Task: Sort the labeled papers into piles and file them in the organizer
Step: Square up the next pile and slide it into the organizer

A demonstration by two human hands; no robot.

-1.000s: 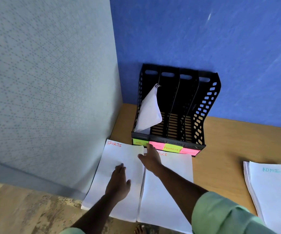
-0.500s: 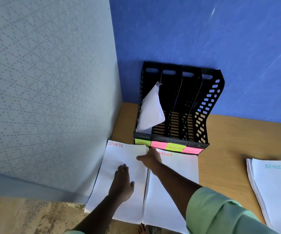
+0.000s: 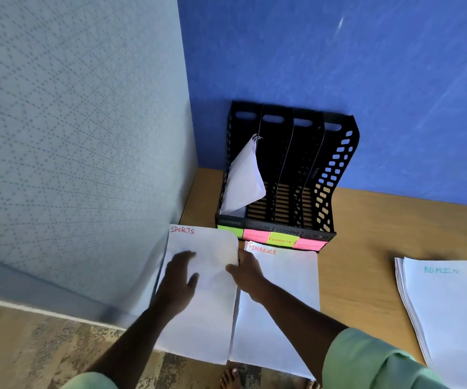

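Note:
A white pile marked SPORTS [image 3: 209, 327] lies at the table's left end, its right top corner curling up. My left hand [image 3: 180, 279] rests flat on it, fingers apart. My right hand [image 3: 247, 272] pinches the pile's right edge near the top. Beside it to the right lies the FINANCE pile [image 3: 285, 279], partly under my right forearm. The ADMIN pile [image 3: 451, 313] is at the far right. The black four-slot organizer [image 3: 336, 175] stands against the blue wall, with coloured labels [image 3: 281, 240] along its front and a bent sheaf of paper [image 3: 245, 178] in the leftmost slot.
A grey-blue partition wall [image 3: 80, 136] borders the table's left edge. Bare wooden table [image 3: 367, 248] shows between the FINANCE and ADMIN piles. Patterned floor [image 3: 30, 352] and a bare foot [image 3: 230, 379] show below the table's front edge.
My right hand has slid back from the organizer's front to the SPORTS pile's right edge, and that corner now curls up. My left hand has moved slightly up the sheet.

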